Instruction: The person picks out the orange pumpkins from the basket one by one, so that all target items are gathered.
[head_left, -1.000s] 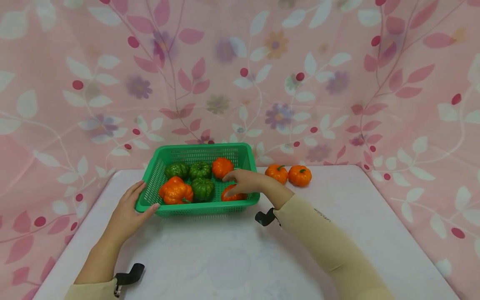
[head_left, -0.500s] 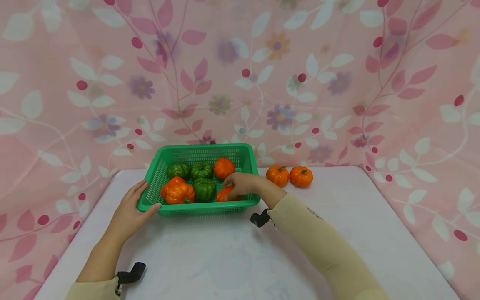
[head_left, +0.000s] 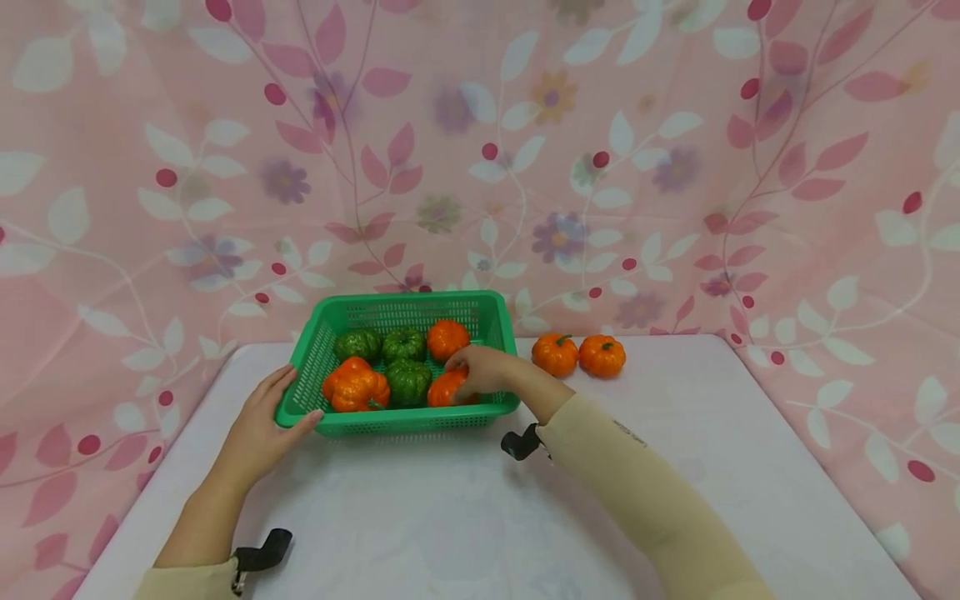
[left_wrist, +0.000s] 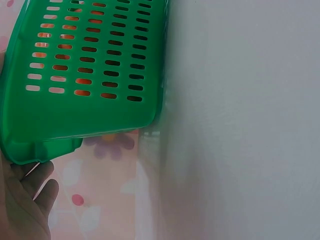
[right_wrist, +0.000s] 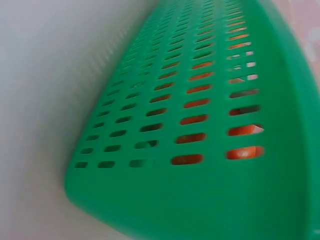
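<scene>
A green plastic basket [head_left: 412, 419] with slotted walls stands at the back of the table. My left hand [head_left: 258, 429] rests at its front left corner, fingers straight along the side rim and thumb at the front rim. Inside the basket's right end, my right hand [head_left: 486, 371] grips a small orange pumpkin [head_left: 445, 390], partly hidden by the fingers. Beside that lie a green pumpkin [head_left: 408, 383] and a lobed orange pumpkin [head_left: 355, 387]. Along the back sit two more green pumpkins [head_left: 357, 344] and an orange one [head_left: 448, 338]. The right wrist view shows only the basket's wall.
Right of the basket, two orange pumpkins [head_left: 555, 355] lie side by side on the white tabletop [head_left: 465, 508]. Behind the table hangs a pink floral cloth [head_left: 480, 167]. A black wrist camera mount [head_left: 264, 550] sticks out from each sleeve.
My right hand has moved slightly left inside the basket, and the orange pumpkin under it has shifted left with it. The left hand stays at the basket's corner.
</scene>
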